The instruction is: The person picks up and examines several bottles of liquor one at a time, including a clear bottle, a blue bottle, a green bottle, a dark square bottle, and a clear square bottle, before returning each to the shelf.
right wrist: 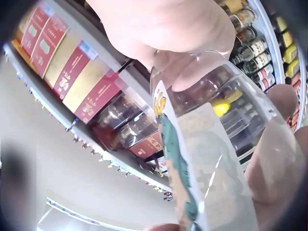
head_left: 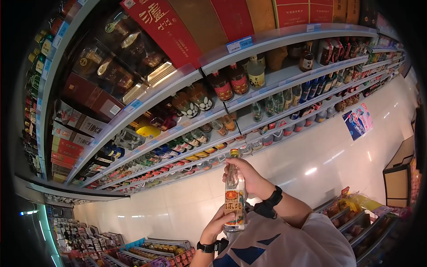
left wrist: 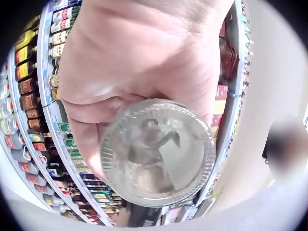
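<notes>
Fingers (left wrist: 86, 137) of 2 hands (head_left: 215, 226) (head_left: 250, 176) hold 1 bottle (head_left: 233, 205); only head view shows its cap (head_left: 234, 152).

I'm in shop, drinks aisle: beyond my right grip (head_left: 248, 172), long shelves (head_left: 281, 40) packed with bottles (head_left: 256, 73), price tags (head_left: 240, 45) along edges, boxes (head_left: 233, 18) above; right of grip, floor poster (head_left: 357, 121), stocked racks (head_left: 372, 231).
</notes>
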The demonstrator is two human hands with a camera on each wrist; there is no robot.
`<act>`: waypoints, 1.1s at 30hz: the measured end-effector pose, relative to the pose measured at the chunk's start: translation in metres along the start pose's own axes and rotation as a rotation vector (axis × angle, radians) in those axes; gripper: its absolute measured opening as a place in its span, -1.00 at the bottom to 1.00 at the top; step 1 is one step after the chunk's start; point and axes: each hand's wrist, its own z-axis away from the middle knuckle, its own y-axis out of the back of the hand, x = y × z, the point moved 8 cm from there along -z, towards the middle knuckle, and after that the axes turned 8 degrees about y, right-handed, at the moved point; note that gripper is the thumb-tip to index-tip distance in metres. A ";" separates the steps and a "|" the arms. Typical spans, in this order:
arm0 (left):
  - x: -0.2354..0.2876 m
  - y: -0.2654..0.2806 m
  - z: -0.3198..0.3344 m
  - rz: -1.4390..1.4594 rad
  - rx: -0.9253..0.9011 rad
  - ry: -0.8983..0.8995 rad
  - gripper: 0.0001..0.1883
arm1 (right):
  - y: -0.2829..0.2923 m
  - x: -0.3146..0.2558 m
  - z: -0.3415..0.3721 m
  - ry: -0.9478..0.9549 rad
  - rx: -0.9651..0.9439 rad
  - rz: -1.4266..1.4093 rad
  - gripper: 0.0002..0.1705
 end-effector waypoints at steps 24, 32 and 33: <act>0.109 0.154 0.034 -1.170 0.418 -0.150 -0.20 | -0.078 0.049 -0.052 0.441 -0.185 0.523 -0.79; 0.103 0.231 0.019 -1.219 0.395 -0.251 -0.21 | -0.082 0.075 -0.072 0.169 0.003 0.996 -0.64; 0.105 0.237 0.015 -1.180 0.394 -0.305 -0.22 | -0.083 0.078 -0.079 0.168 0.004 0.999 -0.64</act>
